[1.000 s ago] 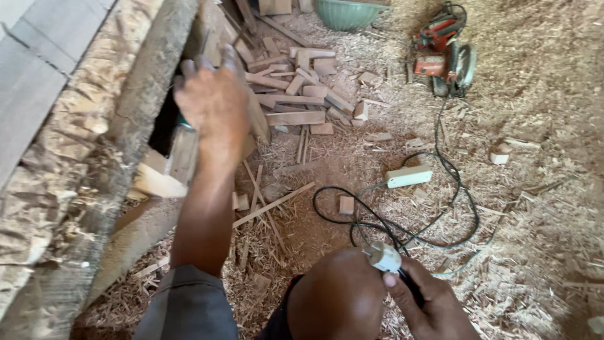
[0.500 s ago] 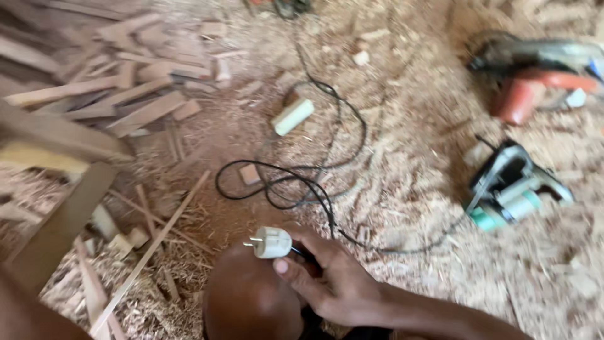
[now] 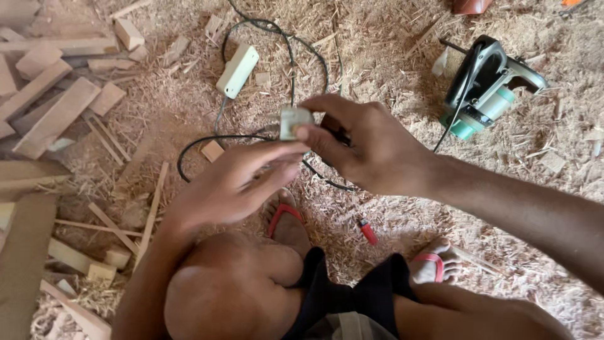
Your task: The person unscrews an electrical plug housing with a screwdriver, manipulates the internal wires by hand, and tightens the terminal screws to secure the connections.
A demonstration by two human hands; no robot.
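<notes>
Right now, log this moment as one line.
right hand: pinches white plug | left hand: touching plug | black cord: on sawdust | green power tool: idle

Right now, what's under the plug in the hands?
Below the white plug, held in the right hand with the left hand touching it, lie black cable loops on sawdust. The hands hide the ground directly beneath.

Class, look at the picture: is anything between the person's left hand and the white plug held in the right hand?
Nothing visible. The right hand pinches the white plug, and the left hand reaches up with its fingertips right beneath it.
</notes>
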